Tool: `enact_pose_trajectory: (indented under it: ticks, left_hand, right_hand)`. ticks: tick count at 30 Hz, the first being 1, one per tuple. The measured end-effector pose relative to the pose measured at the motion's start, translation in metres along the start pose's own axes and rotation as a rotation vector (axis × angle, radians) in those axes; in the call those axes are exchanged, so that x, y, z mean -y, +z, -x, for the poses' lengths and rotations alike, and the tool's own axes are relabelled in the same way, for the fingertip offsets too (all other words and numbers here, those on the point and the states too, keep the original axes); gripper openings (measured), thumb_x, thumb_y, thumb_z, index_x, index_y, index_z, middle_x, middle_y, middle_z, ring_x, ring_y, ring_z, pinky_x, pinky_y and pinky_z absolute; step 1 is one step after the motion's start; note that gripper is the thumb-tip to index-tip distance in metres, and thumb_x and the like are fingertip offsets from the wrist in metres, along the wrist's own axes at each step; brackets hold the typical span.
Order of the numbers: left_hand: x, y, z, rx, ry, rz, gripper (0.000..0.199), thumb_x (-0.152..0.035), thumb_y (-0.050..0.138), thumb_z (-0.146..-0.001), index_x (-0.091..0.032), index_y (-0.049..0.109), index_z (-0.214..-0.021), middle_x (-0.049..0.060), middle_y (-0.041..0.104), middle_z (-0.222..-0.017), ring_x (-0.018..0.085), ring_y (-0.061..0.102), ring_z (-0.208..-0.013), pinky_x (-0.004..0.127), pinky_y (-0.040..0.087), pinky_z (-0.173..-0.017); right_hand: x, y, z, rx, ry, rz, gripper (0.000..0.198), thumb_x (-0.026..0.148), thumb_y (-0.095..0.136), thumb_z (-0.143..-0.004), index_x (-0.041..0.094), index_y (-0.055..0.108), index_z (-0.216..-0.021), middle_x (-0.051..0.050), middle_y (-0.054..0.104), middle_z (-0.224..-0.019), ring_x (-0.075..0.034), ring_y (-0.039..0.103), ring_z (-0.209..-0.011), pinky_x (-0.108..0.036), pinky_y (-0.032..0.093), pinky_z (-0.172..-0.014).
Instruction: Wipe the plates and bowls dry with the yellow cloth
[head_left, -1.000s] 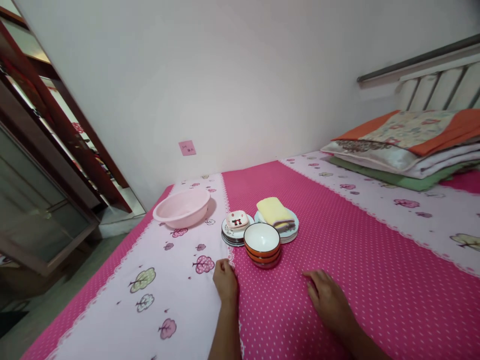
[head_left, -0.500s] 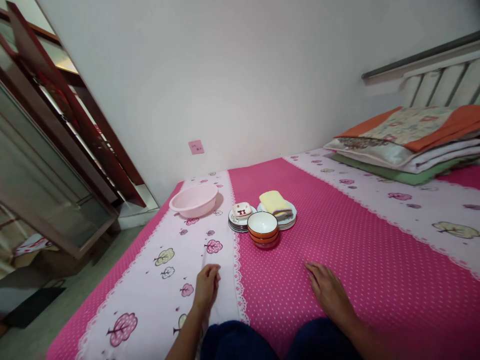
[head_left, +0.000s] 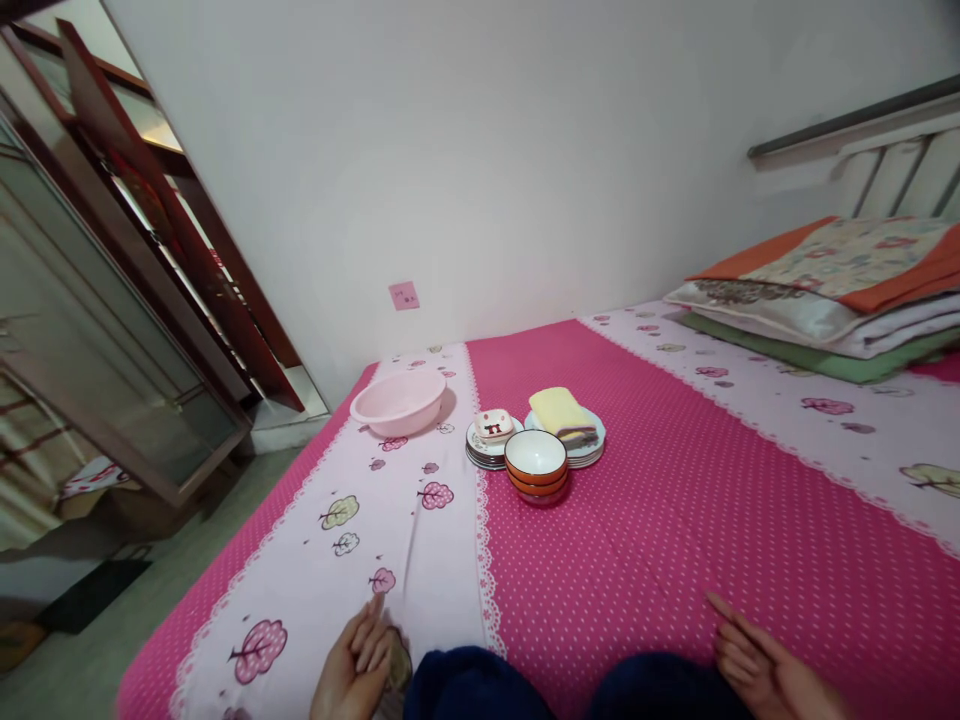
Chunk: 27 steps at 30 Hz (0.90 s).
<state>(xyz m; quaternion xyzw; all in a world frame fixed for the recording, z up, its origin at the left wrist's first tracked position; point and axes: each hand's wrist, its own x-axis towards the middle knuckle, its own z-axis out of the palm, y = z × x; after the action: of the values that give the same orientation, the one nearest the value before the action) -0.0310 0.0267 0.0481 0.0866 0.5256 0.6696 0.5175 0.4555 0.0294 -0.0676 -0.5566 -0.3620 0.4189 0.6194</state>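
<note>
Near the bottom edge my left hand point(head_left: 356, 655) is over the white tree-print strip, its index finger stretched out and the others loosely bent, holding nothing. My right hand point(head_left: 765, 660) is low on the right over the pink dotted cloth, also empty, index finger extended and the others curled. Ahead, between the hands, stands a stack of orange bowls point(head_left: 536, 470) with white insides. Behind it are a left stack of plates point(head_left: 484, 450) bearing a small white dish point(head_left: 493, 427), and a right stack of plates point(head_left: 596, 440) bearing a folded yellow cloth point(head_left: 559, 412).
A pink basin point(head_left: 401, 403) sits at the back left of the bedspread point(head_left: 637, 540). Folded bedding point(head_left: 832, 290) is piled at the far right. A wall point(head_left: 487, 150) rises behind the bed, with a pink paper point(head_left: 403, 295) on it. A door point(head_left: 180, 220) is at left.
Both hands have drawn back toward my body and spread apart, left hand leftward and right hand rightward. The view has shifted slightly; the dishes and basin stay put on the bed.
</note>
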Motion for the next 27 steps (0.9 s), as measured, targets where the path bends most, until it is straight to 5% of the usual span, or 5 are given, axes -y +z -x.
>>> enact_pose_trajectory:
  ticks: [7, 10, 14, 19, 27]
  left_hand:
    - [-0.026, 0.066, 0.045, 0.159, 0.156, 0.031, 0.059, -0.013, 0.076, -0.075, -0.020, 0.061, -0.132, -0.012, 0.036, -0.059, 0.004, 0.030, -0.046, 0.016, 0.026, -0.047]
    - [-0.031, 0.102, 0.073, 0.235, 0.449, -0.361, 0.098, -0.030, 0.081, -0.078, -0.027, 0.028, -0.161, -0.015, 0.026, -0.058, 0.005, 0.026, -0.048, 0.016, 0.024, -0.051]
    - [-0.027, 0.134, 0.094, 0.160, 0.801, -0.951, 0.088, -0.029, 0.058, -0.092, -0.030, 0.010, -0.165, -0.013, 0.031, -0.059, 0.011, 0.038, -0.051, 0.022, 0.035, -0.060]
    - [-0.018, 0.145, 0.088, 0.116, 0.884, -1.481, 0.088, -0.013, 0.044, -0.093, -0.024, -0.007, -0.164, -0.010, 0.048, -0.058, 0.017, 0.053, -0.052, 0.027, 0.032, -0.058]
    - [0.013, 0.156, 0.041, 0.153, 0.740, -1.851, 0.094, -0.004, 0.043, -0.087, -0.013, -0.011, -0.163, 0.000, 0.066, -0.066, 0.020, 0.059, -0.059, 0.031, 0.025, -0.057]
  right_hand:
    - [0.087, 0.035, -0.006, -0.046, 0.280, -0.551, 0.068, 0.033, 0.087, -0.064, 0.023, 0.064, -0.127, 0.011, 0.035, -0.061, -0.007, 0.035, -0.047, -0.018, 0.035, -0.040]
    - [0.141, 0.060, -0.005, 0.005, 0.112, -0.235, 0.097, 0.040, 0.087, -0.067, 0.023, 0.045, -0.153, 0.011, 0.040, -0.062, -0.008, 0.036, -0.048, -0.020, 0.033, -0.042]
    - [0.175, 0.087, -0.002, -0.087, -0.390, 0.507, 0.085, 0.046, 0.062, -0.090, 0.024, 0.025, -0.164, 0.010, 0.043, -0.062, -0.012, 0.046, -0.048, -0.025, 0.041, -0.051]
    - [0.176, 0.110, -0.004, -0.069, -0.870, 0.968, 0.070, 0.032, 0.043, -0.102, 0.014, 0.018, -0.165, 0.003, 0.055, -0.063, -0.020, 0.056, -0.053, -0.032, 0.041, -0.054]
    - [0.128, 0.122, -0.038, 0.134, -0.795, 1.304, 0.081, -0.002, 0.038, -0.087, 0.010, 0.015, -0.164, 0.001, 0.062, -0.062, -0.020, 0.056, -0.054, -0.034, 0.039, -0.058]
